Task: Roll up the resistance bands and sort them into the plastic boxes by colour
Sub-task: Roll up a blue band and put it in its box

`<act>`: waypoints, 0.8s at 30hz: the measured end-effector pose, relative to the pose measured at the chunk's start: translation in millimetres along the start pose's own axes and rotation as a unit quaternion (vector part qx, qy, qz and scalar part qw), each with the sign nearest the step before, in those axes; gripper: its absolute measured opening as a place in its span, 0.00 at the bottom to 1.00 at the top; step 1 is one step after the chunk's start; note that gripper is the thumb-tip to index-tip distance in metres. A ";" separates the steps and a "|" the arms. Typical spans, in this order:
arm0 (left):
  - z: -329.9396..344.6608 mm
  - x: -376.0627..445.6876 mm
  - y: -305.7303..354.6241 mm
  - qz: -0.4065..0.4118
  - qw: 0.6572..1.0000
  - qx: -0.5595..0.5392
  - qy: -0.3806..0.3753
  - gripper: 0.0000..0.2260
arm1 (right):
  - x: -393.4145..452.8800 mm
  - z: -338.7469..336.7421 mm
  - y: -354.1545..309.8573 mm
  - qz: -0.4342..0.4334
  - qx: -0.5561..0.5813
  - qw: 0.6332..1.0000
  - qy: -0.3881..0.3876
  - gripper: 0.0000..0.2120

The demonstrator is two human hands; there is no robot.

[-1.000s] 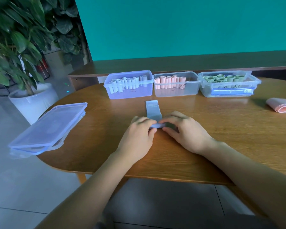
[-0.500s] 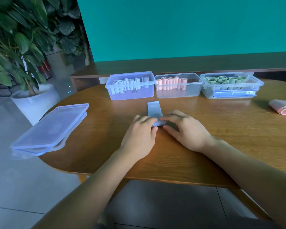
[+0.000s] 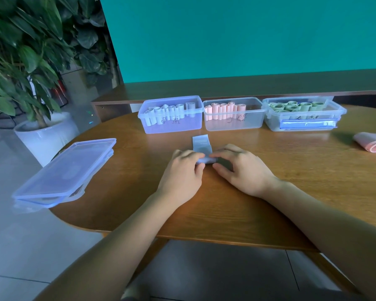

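A pale blue resistance band (image 3: 201, 143) lies on the wooden table (image 3: 302, 170), its near end wound into a roll. My left hand (image 3: 182, 173) and my right hand (image 3: 242, 170) pinch that roll from either side with curled fingers; a short flat tail reaches toward the boxes. Three clear plastic boxes stand in a row at the back: the left box (image 3: 172, 127) holds blue rolls, the middle box (image 3: 232, 126) pink rolls, the right box (image 3: 304, 124) green rolls. A loose pink band (image 3: 371, 143) lies at the right edge.
A stack of clear lids (image 3: 63, 170) overhangs the table's left edge. A potted plant in a white pot (image 3: 41, 135) stands on the floor at left. A low wooden ledge (image 3: 248, 85) and a teal wall run behind the boxes.
The flat tail of the blue band has grown shorter as the roll moved away from me toward the boxes. Both hands moved forward with it.
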State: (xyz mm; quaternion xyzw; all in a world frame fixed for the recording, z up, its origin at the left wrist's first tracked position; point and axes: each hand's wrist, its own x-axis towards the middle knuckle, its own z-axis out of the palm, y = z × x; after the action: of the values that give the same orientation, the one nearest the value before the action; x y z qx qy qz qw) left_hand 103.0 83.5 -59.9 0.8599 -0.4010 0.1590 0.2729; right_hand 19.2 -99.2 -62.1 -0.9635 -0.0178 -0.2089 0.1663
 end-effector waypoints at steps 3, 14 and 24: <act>1.4 5.5 -2.4 -0.003 1.000 -0.008 -0.004 0.13 | 2.4 0.4 1.8 0.004 -0.006 1.000 -0.005 0.17; 7.6 13.6 -5.4 0.004 1.000 0.017 0.013 0.13 | 16.7 1.2 4.9 0.009 0.007 1.000 -0.002 0.17; 8.7 19.2 -4.7 0.015 0.999 0.030 0.021 0.12 | 28.5 4.2 12.3 0.022 -0.032 0.999 -0.029 0.20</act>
State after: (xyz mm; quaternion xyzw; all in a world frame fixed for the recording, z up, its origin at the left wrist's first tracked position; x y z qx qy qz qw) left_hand 119.2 69.2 -59.0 0.8579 -0.4031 0.1931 0.2534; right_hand 48.1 -110.4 -57.9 -0.9742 0.0055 -0.1775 0.1392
